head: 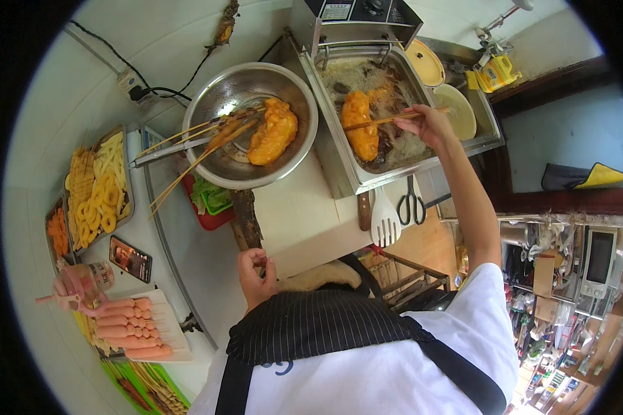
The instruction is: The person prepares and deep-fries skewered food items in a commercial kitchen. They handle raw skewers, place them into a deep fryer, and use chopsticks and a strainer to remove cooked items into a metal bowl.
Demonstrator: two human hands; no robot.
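Note:
My right hand [430,126] grips wooden chopsticks [387,120] above an electric deep fryer [361,179]. Their tips touch a large golden battered fried piece [360,106], which floats in bubbling oil [407,140]. Left of the fryer, a steel colander bowl [215,101] holds a similar fried piece [274,132], several skewers [228,132] and metal tongs [171,154] lying over the rim. My left hand [257,277] rests with curled fingers by the near edge of the pale worktop [296,218]. Whether anything is inside those fingers is unclear.
A white slotted spatula [385,223], a wooden-handled tool [364,210] and black-handled scissors [411,205] lie before the fryer. At left are a tray of fries and rings [98,192], a phone [130,258], a pink-lidded jug [80,288] and sausage skewers [132,329]. A power cord [161,92] runs behind.

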